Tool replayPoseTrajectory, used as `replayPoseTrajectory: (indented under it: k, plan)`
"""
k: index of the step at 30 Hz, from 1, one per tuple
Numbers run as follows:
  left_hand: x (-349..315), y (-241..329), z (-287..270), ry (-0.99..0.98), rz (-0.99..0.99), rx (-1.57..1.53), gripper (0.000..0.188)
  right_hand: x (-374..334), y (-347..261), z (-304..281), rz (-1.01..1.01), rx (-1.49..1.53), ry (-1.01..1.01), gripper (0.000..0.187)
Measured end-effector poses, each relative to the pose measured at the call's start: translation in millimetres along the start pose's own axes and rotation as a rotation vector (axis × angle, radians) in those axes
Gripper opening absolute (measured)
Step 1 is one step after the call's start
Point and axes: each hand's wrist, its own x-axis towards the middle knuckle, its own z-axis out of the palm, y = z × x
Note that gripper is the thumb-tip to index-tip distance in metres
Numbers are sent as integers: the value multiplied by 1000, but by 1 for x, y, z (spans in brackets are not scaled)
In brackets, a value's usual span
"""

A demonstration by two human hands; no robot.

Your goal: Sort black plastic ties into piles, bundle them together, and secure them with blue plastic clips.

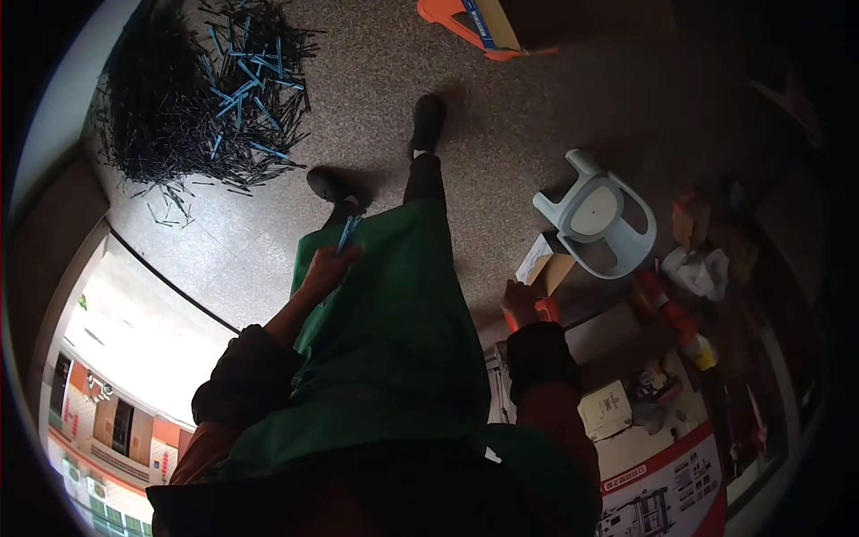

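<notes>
Head view: green apron across the lap; red-and-white printed panel, near right. Right hand, at an orange item and a small open carton; whether it grips either cannot be told. Left hand, closed around a few slim blue sticks above the apron's far edge. Progress, as judged: partial; these few are in hand, many blue pieces lie loose among black sticks heaped far left. Left shoe, between hand and heap, the likeliest obstruction. Pale child-size chair, right, just beyond the carton. White bag, farther right. Orange piece, far edge.
</notes>
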Motion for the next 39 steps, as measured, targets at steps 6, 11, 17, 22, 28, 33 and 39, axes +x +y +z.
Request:
replayPoseTrajectory:
  k: [6, 11, 17, 22, 28, 33, 39]
  plan:
    - [-3, -17, 51, 74, 88, -36, 34, 30, 60, 15, 75, 4, 88, 20]
    - [26, -19, 125, 147, 114, 27, 34, 114, 144, 17, 1, -54, 327, 17]
    - [61, -11, 231, 85, -68, 75, 38, 239, 211, 10, -235, -424, 579, 25]
    - [93, -13, 278, 20, -232, -88, 41, 370, 280, 44, -569, -494, 639, 29]
    - [110, -26, 278, 30, -290, -267, 42, 406, 305, 66, -336, -912, 213, 21]
    - [92, -42, 259, 1, -187, -273, 40, 320, 309, 25, -371, -739, -209, 18]
    - [82, -47, 202, -38, -173, -433, 38, 216, 252, -47, -548, -822, 129, 8]
